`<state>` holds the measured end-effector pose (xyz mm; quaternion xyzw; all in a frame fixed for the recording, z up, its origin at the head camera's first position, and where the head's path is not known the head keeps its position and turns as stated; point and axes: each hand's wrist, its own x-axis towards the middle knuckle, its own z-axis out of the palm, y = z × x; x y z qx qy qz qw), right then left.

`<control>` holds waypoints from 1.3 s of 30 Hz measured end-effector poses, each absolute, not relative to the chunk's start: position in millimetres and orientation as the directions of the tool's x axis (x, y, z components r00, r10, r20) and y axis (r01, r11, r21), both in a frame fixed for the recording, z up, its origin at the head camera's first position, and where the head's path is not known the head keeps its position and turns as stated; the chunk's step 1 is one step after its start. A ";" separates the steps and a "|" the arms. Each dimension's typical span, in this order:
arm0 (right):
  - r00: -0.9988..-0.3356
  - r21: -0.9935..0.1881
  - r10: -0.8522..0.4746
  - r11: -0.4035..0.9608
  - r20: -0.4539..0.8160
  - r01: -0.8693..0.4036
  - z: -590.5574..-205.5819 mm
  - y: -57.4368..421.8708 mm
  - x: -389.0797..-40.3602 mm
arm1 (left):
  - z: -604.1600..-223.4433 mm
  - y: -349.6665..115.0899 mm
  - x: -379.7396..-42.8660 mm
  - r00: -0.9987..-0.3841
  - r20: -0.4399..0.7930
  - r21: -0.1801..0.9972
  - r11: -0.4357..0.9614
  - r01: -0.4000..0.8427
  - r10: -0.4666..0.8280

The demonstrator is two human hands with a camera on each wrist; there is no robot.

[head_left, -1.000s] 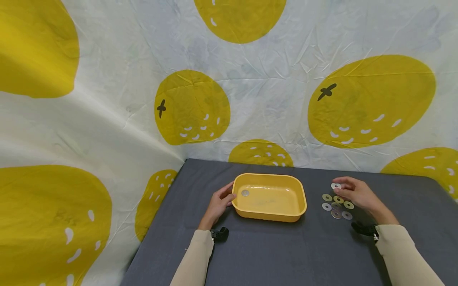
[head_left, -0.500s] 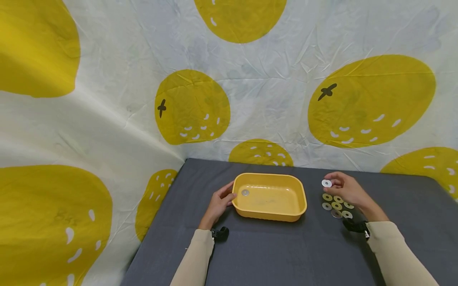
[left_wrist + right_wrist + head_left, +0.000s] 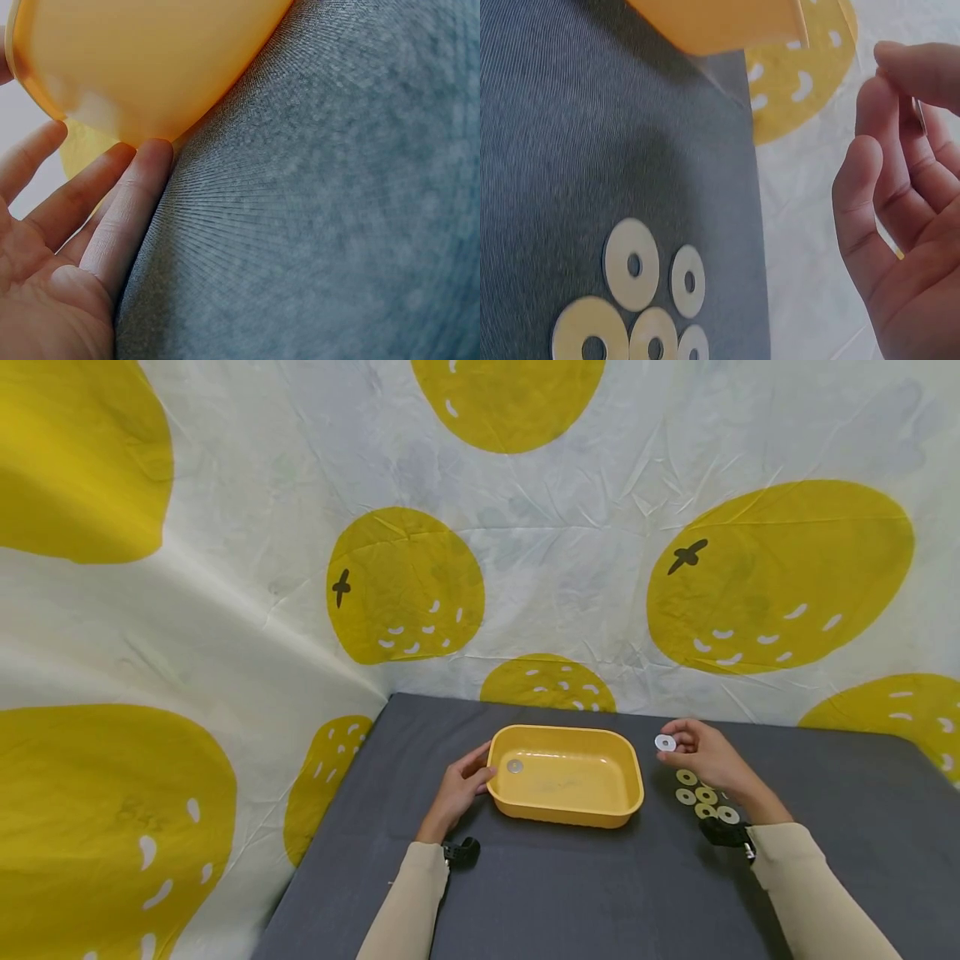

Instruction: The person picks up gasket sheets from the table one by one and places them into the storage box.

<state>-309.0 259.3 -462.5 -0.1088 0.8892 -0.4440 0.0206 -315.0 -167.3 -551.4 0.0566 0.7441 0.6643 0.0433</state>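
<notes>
A metal washer (image 3: 665, 742) is pinched between the thumb and fingers of my right hand (image 3: 708, 758), raised above the table just right of the yellow plastic tray (image 3: 566, 817). In the right wrist view the fingers hide most of this washer; only a thin edge shows. My left hand (image 3: 456, 789) holds the tray's left end, thumb over the rim and fingertips (image 3: 154, 154) against the outer wall. One washer (image 3: 514, 766) lies flat inside the tray, near its left end. Several loose washers (image 3: 686, 797) lie grouped beneath my right hand, some hidden by it.
Dark grey cloth covers the table (image 3: 555, 893). A white curtain (image 3: 555, 585) printed with yellow fruit hangs behind and at the left of it. Each wrist carries a black camera mount (image 3: 462, 852).
My right hand has moved left and slightly up from the washer group toward the tray, carrying the pinched washer. My left hand and the tray have stayed in place.
</notes>
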 end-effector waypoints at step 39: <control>-0.948 -0.655 -0.227 0.686 0.223 -0.318 -455.2 209.8 -306.3 | -551.7 -167.7 -314.3 -0.988 0.024 0.993 0.111 0.041 0.151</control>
